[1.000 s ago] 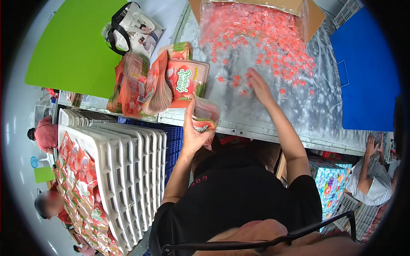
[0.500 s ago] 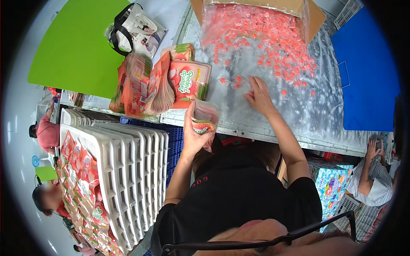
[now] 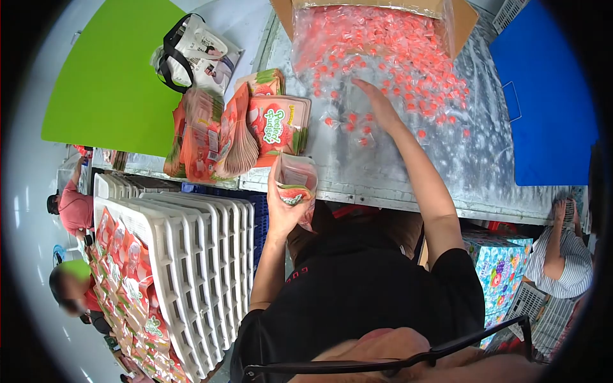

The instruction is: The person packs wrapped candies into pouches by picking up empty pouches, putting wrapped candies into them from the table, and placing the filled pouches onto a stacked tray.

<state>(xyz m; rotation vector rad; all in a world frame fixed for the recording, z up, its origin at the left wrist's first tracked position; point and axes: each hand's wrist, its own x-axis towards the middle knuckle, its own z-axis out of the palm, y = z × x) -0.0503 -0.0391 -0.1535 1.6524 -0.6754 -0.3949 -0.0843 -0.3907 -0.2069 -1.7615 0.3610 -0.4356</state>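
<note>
My left hand is closed around a pink-and-green printed pouch, its mouth spread apart at the table's front edge. What lies inside the pouch I cannot make out. Over the metal tabletop, my right hand is stretched out, fingers toward the heap of red wrapped candies. Nothing shows in it, though its palm side is partly hidden. A few loose wrapped candies lie just left of the right wrist. Beside my left hand is a stack of flat "Peeled Fudge" pouches, with more bundles behind.
The candies spill from a plastic-lined cardboard box at the back. A white bag with black handles stands back left. Stacked white crates holding filled pouches rise at left; a blue panel borders the right. Other people work on both sides.
My right hand has moved away from me and slightly left, its fingers straightening toward the heap. More loose candies show near its wrist. My left hand still holds the pouch, shifted slightly left.
</note>
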